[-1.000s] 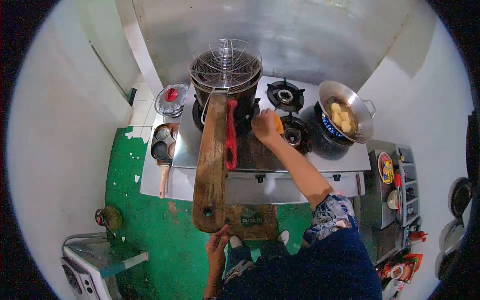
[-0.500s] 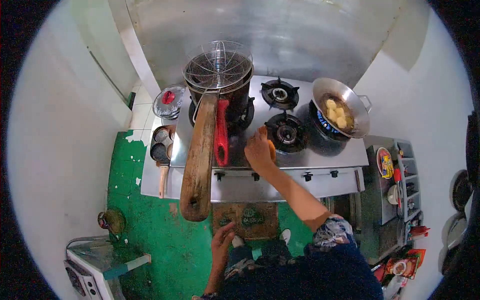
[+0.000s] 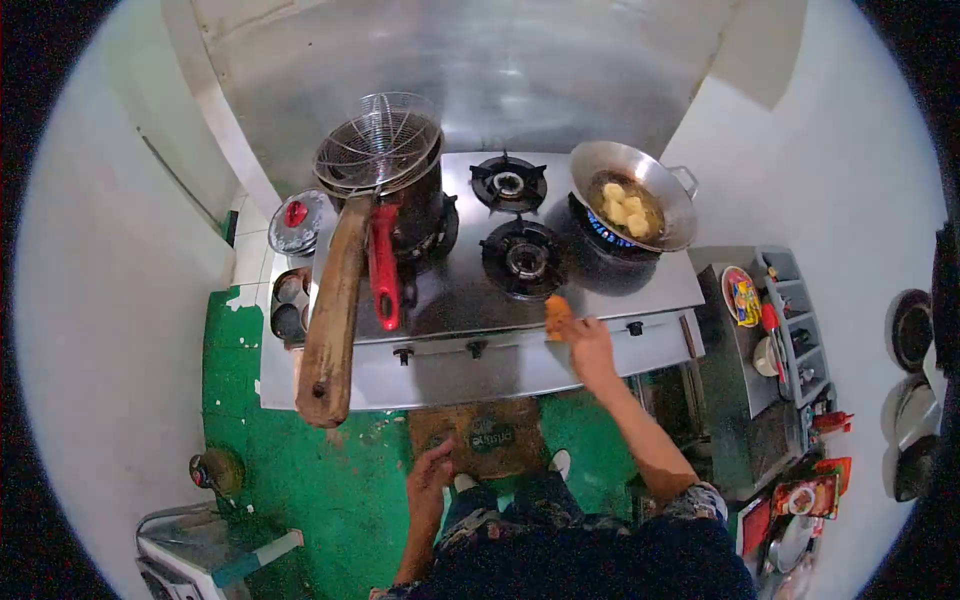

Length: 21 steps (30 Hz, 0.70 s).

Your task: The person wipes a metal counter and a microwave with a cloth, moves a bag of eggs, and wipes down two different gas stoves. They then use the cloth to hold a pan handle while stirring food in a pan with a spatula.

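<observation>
Here, the right hand [image 3: 592, 347] clamps an orange cloth [image 3: 556, 314] at the front edge of the stove [image 3: 450, 296]. The left hand [image 3: 430, 481] hangs low — fingers loosely apart.

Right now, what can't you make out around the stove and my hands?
Head view:
The orange object in the right hand: too small to identify, partly covered by that hand.
What the black pot holds: hidden by the wire strainer.
The yellow pieces in the wok: too small to name.
The shelf items, right edge: tiny, distorted.

Kitchen: gas stove [image 3: 470, 300], frying wok [image 3: 632, 208].
</observation>
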Available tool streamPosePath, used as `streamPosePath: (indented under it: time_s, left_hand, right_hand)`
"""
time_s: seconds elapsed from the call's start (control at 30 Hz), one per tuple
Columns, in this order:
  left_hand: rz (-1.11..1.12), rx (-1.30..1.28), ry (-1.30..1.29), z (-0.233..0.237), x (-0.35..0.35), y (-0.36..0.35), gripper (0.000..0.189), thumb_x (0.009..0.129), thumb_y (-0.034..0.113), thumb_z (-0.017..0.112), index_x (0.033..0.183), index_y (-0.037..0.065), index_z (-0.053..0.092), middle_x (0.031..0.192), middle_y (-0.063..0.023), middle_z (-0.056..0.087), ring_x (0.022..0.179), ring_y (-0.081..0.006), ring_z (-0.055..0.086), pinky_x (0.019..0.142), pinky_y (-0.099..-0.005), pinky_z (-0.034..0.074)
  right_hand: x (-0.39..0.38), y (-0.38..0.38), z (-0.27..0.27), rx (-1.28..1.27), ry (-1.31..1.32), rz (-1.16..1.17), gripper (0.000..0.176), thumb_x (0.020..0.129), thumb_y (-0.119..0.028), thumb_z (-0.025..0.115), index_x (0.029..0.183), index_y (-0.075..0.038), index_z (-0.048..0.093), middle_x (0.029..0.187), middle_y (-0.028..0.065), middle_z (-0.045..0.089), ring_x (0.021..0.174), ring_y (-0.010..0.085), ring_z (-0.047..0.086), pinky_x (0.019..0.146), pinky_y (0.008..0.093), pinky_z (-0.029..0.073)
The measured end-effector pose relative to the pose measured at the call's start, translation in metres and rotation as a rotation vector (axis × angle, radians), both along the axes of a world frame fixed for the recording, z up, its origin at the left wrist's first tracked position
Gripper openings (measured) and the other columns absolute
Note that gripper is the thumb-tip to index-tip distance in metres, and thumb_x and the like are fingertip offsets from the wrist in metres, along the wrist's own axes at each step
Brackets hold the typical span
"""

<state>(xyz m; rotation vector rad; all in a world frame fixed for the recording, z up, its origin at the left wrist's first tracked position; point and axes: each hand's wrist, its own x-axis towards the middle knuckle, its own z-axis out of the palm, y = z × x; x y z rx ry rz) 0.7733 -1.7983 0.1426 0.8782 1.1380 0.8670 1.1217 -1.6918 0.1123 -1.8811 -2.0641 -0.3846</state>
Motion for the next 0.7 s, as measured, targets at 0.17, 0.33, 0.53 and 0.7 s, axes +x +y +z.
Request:
streamPosePath:
  time_s: [0.17,0.33,0.53,0.7]
  left_hand:
    - [-0.009,0.052,0.063,-0.011,0.008,-0.004,0.03,0.087,0.011,0.055,0.115,0.0,0.055,0.117,-0.0105,0.057,0.107,-0.0208,0.053,0.092,-0.0332,0.041]
    - [-0.021,0.031,0.03,-0.022,0.026,-0.009,0.032,0.086,0.015,0.057,0.115,0.002,0.056,0.117,-0.0102,0.057,0.109,-0.0206,0.053,0.093,-0.0333,0.041]
    - [0.003,0.036,0.031,-0.016,0.045,-0.016,0.034,0.086,0.021,0.059,0.114,0.001,0.056,0.118,-0.0099,0.057,0.11,-0.0203,0.052,0.094,-0.0329,0.039]
    - [-0.03,0.026,0.072,-0.016,0.05,-0.024,0.035,0.086,0.024,0.06,0.114,0.002,0.057,0.118,-0.0092,0.057,0.11,-0.0195,0.052,0.094,-0.0322,0.039]
  right_hand:
    - [0.042,0.023,0.016,0.007,-0.051,-0.1,0.043,0.07,-0.002,0.053,0.109,-0.018,0.063,0.109,0.001,0.06,0.09,0.0226,0.049,0.076,0.0367,0.039]
    - [0.054,0.062,0.014,-0.141,-0.205,-0.155,0.047,0.073,-0.006,0.053,0.118,-0.018,0.057,0.114,0.0013,0.057,0.095,0.0235,0.049,0.078,0.038,0.039]
    - [0.065,0.1,0.01,-0.088,-0.156,-0.193,0.046,0.073,-0.006,0.054,0.118,-0.017,0.057,0.115,0.003,0.056,0.101,0.0258,0.049,0.083,0.0412,0.04]
    - [0.066,0.103,0.011,-0.045,-0.108,-0.21,0.046,0.073,-0.006,0.054,0.118,-0.016,0.057,0.115,0.0051,0.056,0.102,0.0272,0.049,0.086,0.0433,0.04]
